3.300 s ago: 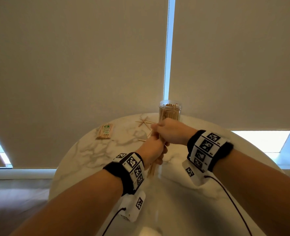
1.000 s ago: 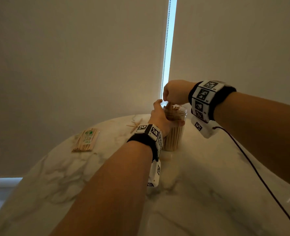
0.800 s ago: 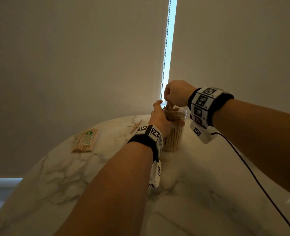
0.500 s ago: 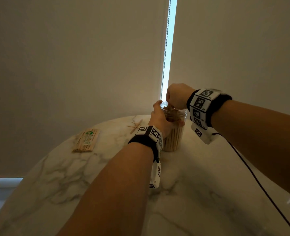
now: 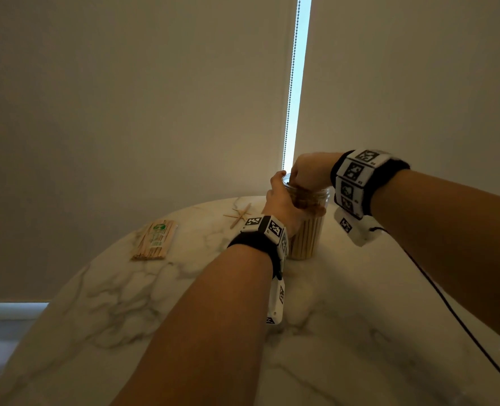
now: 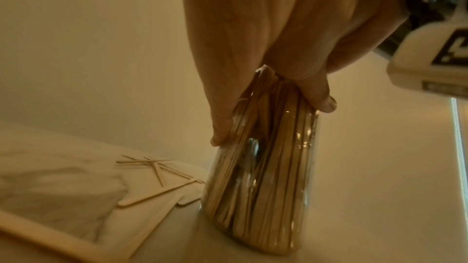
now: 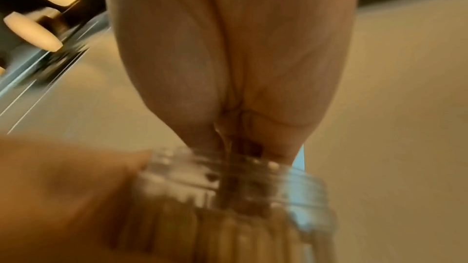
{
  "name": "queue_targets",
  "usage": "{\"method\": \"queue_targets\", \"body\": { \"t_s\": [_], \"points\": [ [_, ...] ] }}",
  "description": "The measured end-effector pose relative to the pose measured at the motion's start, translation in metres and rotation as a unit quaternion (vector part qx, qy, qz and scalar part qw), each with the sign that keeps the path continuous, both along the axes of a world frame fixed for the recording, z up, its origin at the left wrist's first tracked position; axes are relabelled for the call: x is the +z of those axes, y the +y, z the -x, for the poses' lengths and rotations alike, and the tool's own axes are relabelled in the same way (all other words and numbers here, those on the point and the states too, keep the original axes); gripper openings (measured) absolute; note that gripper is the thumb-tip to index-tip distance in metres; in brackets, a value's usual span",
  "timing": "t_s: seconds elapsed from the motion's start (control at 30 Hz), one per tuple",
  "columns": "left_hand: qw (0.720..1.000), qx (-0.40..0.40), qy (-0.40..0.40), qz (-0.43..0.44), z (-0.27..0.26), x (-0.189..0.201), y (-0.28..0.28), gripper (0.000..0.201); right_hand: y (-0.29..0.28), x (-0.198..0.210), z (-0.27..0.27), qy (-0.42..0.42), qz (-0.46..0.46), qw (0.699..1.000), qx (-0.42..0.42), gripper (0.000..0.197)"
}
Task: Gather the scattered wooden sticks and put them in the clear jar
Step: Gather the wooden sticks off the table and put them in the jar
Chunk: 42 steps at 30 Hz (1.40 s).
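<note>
On the table [image 5: 360, 332], left hand [image 5: 281, 200] grips one jar [image 5: 306, 238]; right hand [image 5: 310, 174] seemingly pinches sticks [image 7: 243, 147].

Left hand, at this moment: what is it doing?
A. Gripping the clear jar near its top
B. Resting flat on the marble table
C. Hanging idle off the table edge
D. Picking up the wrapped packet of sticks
A: the left hand has its fingers and thumb curled round the upper part of the clear jar, which stands on the table, while the right hand reaches into the jar's mouth.
</note>
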<state>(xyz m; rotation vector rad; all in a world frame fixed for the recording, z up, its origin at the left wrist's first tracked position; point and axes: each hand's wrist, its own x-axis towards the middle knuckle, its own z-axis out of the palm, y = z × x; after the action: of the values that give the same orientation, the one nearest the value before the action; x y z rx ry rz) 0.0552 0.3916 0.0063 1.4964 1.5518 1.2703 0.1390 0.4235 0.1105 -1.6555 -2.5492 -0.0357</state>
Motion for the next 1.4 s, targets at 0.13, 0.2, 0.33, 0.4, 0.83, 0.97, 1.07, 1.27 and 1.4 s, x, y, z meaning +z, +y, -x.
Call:
{"method": "queue_targets", "body": {
  "t_s": [0.13,0.2,0.33,0.4,0.83,0.97,1.07,1.27,1.4],
  "points": [
    [1.000,0.000,-0.009,-0.009,0.001,-0.002,0.000,0.118,0.002,0.009,-0.014,0.099,-0.014,0.995,-0.004,0.013],
    [1.000,0.003,-0.016,-0.006,-0.001,-0.001,-0.002,0.118,0.003,0.008,-0.018,0.103,-0.021,0.994,0.001,0.007],
    [1.000,0.009,-0.023,-0.009,-0.002,0.001,-0.006,0.117,-0.001,0.003,-0.014,0.038,-0.015,0.999,0.016,0.017],
    [1.000,0.009,-0.024,-0.008,-0.003,0.002,-0.007,0.117,-0.003,0.003,-0.014,0.036,-0.007,0.999,0.023,0.018],
    [0.914,0.049,0.349,0.204,0.119,0.018,0.004,0.047,-0.071,-0.009,0.001,0.138,-0.015,0.988,0.064,0.030],
    [0.876,0.058,0.413,0.241,0.131,-0.003,0.037,0.057,-0.081,-0.043,0.019,0.054,0.003,0.991,0.126,0.027],
    [0.856,0.036,0.455,0.242,0.116,-0.014,0.058,0.063,-0.079,-0.073,0.023,-0.111,0.101,0.976,0.154,0.034],
    [0.855,-0.067,0.458,0.233,0.084,-0.012,0.077,0.073,-0.069,-0.108,0.023,-0.147,0.156,0.962,0.171,0.047],
    [0.845,-0.095,0.469,0.239,0.073,-0.012,0.060,0.058,-0.068,-0.119,0.021,-0.114,0.125,0.968,0.186,0.031]
  ]
}}
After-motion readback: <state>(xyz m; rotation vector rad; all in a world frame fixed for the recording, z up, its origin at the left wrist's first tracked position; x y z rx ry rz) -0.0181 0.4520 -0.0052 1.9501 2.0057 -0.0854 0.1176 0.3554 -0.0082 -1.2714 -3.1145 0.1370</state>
